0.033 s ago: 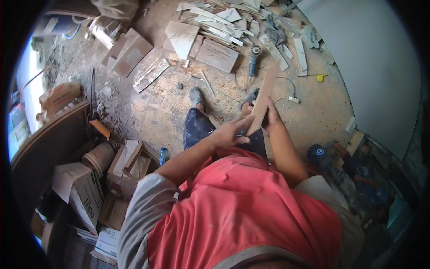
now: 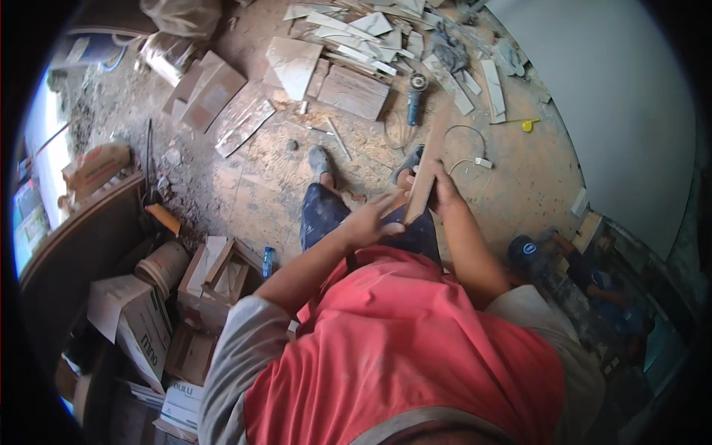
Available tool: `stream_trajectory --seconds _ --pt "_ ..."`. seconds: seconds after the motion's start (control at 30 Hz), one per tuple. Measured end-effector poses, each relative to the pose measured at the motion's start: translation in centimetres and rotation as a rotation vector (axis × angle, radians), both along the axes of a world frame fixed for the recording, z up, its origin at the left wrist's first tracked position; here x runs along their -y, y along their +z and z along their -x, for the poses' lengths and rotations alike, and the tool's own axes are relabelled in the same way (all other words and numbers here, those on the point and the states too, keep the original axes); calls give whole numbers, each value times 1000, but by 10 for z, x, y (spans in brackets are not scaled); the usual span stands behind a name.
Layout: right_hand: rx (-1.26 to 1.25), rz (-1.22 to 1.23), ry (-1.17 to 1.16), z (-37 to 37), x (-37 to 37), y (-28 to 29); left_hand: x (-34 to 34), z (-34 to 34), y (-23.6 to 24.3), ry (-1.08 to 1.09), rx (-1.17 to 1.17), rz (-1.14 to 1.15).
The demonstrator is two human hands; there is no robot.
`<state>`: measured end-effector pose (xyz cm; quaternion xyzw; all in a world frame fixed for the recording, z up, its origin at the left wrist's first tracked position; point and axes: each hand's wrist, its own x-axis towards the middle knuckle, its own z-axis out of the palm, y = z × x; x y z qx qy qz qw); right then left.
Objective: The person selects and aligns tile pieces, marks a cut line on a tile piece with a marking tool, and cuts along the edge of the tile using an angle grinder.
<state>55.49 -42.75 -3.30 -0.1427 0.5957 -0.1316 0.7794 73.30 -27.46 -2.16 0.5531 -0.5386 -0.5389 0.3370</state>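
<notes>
A long, narrow tan strip (image 2: 424, 178), of tile or board, slants up and away in front of my lap. My right hand (image 2: 446, 191) grips its right edge around the middle, some fingers hidden behind it. At the strip's near end is my left hand (image 2: 369, 221), its fingers stretched out toward the left edge. Whether those fingertips touch the strip is hard to make out. Beyond the strip, an angle grinder (image 2: 415, 100) with a blue body lies on the dusty floor, a cord near it.
Broken tile pieces (image 2: 356, 44) are heaped at the far side. Cardboard boxes (image 2: 141, 319) and a bucket (image 2: 163, 267) crowd the left. A plug (image 2: 483, 162) and a yellow tape measure (image 2: 528, 125) lie right. A co-worker in a dark cap (image 2: 523, 249) is at lower right.
My left hand has shifted slightly left, its fingers straighter and farther off the strip. The strip has turned a little and looks narrower. My right hand keeps its grip.
</notes>
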Motion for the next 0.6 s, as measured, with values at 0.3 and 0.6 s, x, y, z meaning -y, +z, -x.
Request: stream_trajectory --seconds 0.3,0.6 --pt "-257 540 724 -5 94 -173 -24 -56 -153 794 -137 -677" --pt "-738 925 1635 -97 159 -395 4 -139 -351 787 52 -628"
